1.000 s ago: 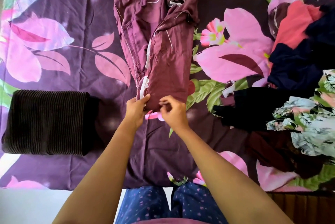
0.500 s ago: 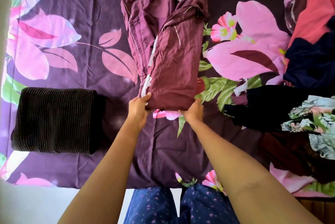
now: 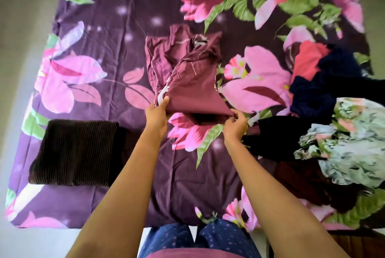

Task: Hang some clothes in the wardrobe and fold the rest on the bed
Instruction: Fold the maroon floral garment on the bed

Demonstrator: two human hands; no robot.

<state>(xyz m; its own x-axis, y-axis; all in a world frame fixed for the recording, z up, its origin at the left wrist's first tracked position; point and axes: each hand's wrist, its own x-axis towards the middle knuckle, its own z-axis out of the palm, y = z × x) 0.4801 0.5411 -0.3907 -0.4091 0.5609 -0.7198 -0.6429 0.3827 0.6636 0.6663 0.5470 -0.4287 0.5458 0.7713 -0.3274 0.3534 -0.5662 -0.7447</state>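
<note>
A maroon garment (image 3: 188,76) lies partly folded in the middle of the bed (image 3: 125,17), which has a purple floral sheet. Its near edge is lifted off the sheet. My left hand (image 3: 156,117) grips the left corner of that edge with the thumb on top. My right hand (image 3: 235,124) pinches the right corner. A folded dark brown ribbed garment (image 3: 75,153) sits on the bed at the left.
A loose pile of unfolded clothes (image 3: 333,116) in navy, red, black and a pale floral print fills the right side of the bed. The bed's near edge is at my knees, and light floor (image 3: 18,28) shows to the left.
My right hand slid from beside the left hand to the garment's right corner. Both hands have raised the near edge off the sheet. The camera now takes in much more of the bed.
</note>
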